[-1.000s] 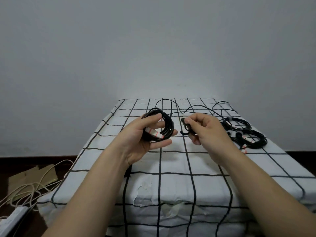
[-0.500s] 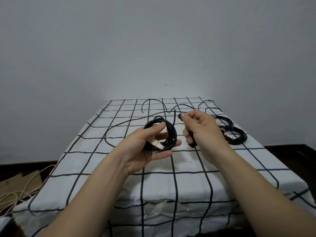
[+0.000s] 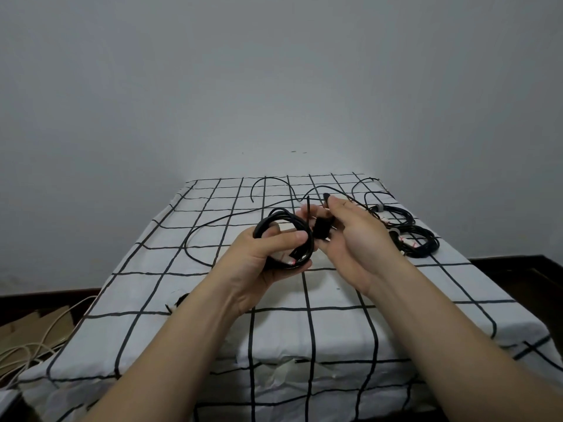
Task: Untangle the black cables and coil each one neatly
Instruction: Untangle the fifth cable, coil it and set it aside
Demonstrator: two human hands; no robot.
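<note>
Left hand (image 3: 262, 263) grips the coiled black cable (image 3: 285, 222) above the counter's (image 3: 338, 330) middle; right hand (image 3: 353, 242) pinches a black piece (image 3: 322, 230) beside it; two more coils (image 3: 419, 243) lie near the right edge; loose cable (image 3: 186, 246) loops leftward.

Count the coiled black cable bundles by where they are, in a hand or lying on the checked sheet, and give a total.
In the left hand: 1, the held coil.
On the checked sheet: 2, the far coil and the near coil.
Total: 3.
</note>
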